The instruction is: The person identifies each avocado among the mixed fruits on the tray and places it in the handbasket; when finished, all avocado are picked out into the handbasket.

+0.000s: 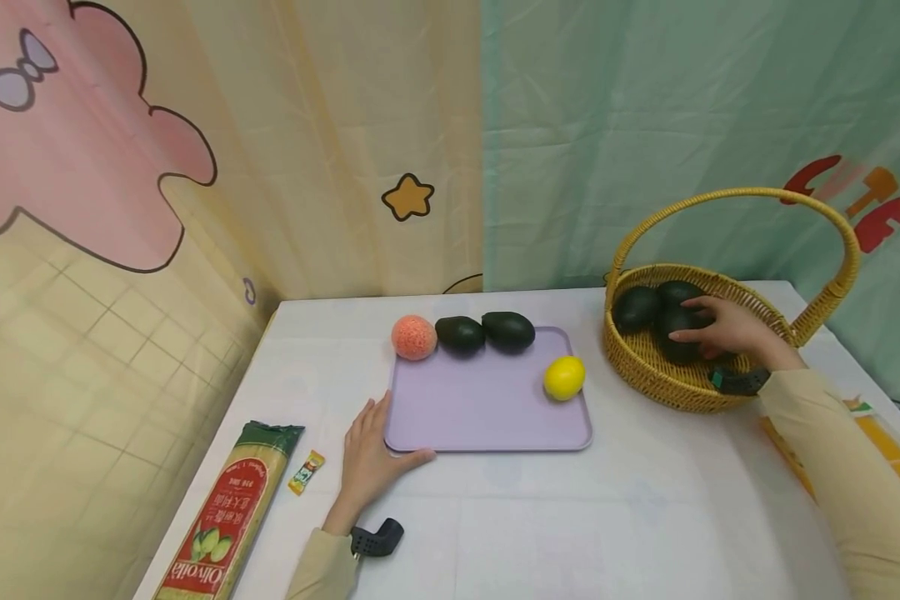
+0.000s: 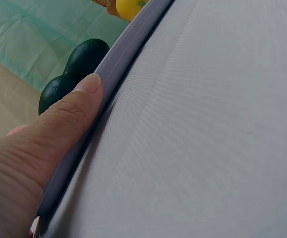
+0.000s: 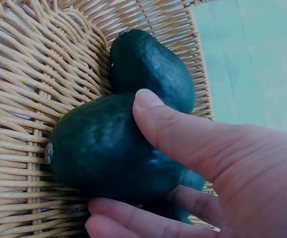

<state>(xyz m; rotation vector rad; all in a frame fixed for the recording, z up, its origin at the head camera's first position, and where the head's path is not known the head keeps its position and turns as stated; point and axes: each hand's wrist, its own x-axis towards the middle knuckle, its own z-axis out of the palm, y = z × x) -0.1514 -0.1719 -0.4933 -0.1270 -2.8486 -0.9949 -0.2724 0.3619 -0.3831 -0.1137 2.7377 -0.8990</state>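
My right hand [image 1: 735, 327] reaches into the wicker basket [image 1: 645, 377] and grips a dark green avocado [image 3: 103, 141]. In the right wrist view the thumb lies on its upper side and the fingers pass below it. Another avocado [image 3: 150, 69] touches it from behind. My left hand [image 1: 371, 458] rests at the near left corner of the lilac tray [image 1: 487, 417], its fingers along the left side and its straight thumb [image 2: 79, 104] on the front rim. Two avocados [image 1: 461, 335] and a textured coral ball [image 1: 414, 337] line the tray's far edge. A yellow lemon [image 1: 565, 378] sits at its right side.
The basket's tall handle [image 1: 735, 193] arches over it at the back right. A pasta packet [image 1: 228, 517] and a small wrapped candy [image 1: 306, 472] lie at the left. An orange-and-white packet [image 1: 888, 450] is partly hidden by my right sleeve. A curtain [image 1: 345, 167] hangs behind the table.
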